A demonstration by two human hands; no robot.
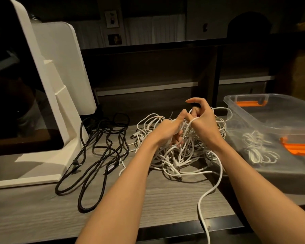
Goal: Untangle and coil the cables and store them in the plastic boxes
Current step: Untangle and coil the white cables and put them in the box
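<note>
Both hands are working the tangled pile of thin white cables (181, 155) — left hand (167, 131) gripping a bunch, right hand (203, 120) pinching one strand; teasing loops loose gently looks wiser than tugging.

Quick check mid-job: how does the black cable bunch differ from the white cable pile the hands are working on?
The black cables lie in long, loose loops beside the white stand, untouched; the white cable pile is a dense knot of thinner strands. The left hand and right hand both grip white strands; neither touches the black ones. One white strand trails off the table's front edge. Both bunches rest on the table, outside the plastic box.
</note>
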